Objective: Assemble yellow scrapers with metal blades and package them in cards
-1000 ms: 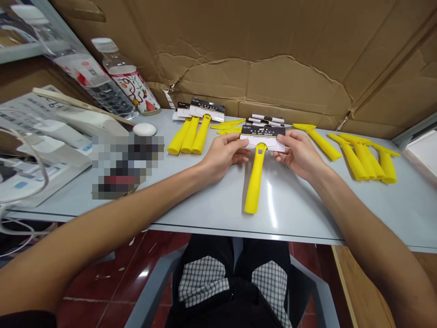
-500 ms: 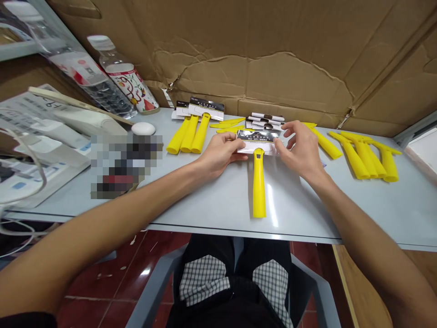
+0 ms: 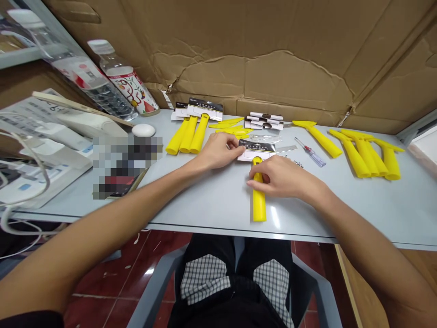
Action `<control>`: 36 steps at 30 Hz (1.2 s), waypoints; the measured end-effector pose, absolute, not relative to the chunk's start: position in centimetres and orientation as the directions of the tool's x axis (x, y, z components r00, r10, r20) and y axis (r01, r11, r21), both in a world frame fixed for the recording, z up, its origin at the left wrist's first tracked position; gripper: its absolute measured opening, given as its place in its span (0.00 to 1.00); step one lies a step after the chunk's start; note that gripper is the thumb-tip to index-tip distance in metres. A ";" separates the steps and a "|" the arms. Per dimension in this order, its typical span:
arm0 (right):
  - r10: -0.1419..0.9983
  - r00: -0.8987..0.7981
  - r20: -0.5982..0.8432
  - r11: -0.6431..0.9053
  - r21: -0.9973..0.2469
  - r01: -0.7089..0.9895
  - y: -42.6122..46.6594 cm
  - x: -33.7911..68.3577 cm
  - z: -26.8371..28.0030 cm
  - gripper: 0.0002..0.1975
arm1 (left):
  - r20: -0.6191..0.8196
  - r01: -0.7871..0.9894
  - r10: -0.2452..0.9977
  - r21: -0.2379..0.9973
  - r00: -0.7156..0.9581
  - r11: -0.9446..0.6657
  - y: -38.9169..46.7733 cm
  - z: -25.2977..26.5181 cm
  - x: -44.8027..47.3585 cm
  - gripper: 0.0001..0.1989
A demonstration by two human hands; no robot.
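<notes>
In front of me on the table lies a yellow-handled scraper [image 3: 259,207], its head covered by a black-and-white printed card sleeve [image 3: 256,148]. My left hand [image 3: 221,150] has its fingers pinched at the sleeve's left edge. My right hand [image 3: 278,175] is closed about the upper part of the yellow handle, just below the sleeve. Behind it lie a thin metal blade [image 3: 287,148], small loose screws [image 3: 297,163] and a screwdriver [image 3: 310,152] with a clear handle. Part of the handle is hidden by my right fingers.
Several sleeved yellow scrapers [image 3: 200,136] lie at back left; bare yellow handles [image 3: 362,157] lie at right. Yellow flat pieces [image 3: 227,124] and folded card sleeves [image 3: 264,120] sit near the cardboard wall [image 3: 290,77]. Bottles [image 3: 131,86] and a white mouse-shaped object [image 3: 143,130] stand left.
My right hand has left the sleeve's right edge and come down onto the handle. The scraper has shifted slightly toward me, and the screwdriver, blade and screws have come into sight.
</notes>
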State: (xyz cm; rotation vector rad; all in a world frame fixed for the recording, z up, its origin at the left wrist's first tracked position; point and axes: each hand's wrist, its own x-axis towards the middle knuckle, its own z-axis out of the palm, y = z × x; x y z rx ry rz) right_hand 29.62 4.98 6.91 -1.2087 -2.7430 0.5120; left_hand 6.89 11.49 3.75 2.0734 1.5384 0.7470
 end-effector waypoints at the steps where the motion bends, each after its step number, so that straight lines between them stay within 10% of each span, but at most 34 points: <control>1: 0.728 -0.683 -0.049 0.629 -0.346 0.696 4.9 29.6 6.9 0.15 | 0.168 0.746 0.957 0.600 0.235 -0.288 11.6 3.5 6.9 0.13; 11: 0.761 -0.648 -0.017 0.605 -0.343 0.719 5.4 29.7 7.0 0.19 | 0.346 0.783 0.928 0.536 0.138 -0.316 11.5 4.0 6.6 0.22; 20: 0.828 -0.453 0.329 0.531 -0.203 0.823 -1.5 32.9 4.0 0.27 | 0.277 0.728 0.794 0.317 0.542 -0.607 1.9 3.5 6.1 0.23; 36: 0.928 -0.340 0.154 0.364 -0.163 0.917 -3.5 33.2 0.2 0.36 | 0.098 0.813 0.833 0.183 0.544 -0.552 -0.8 0.4 6.7 0.32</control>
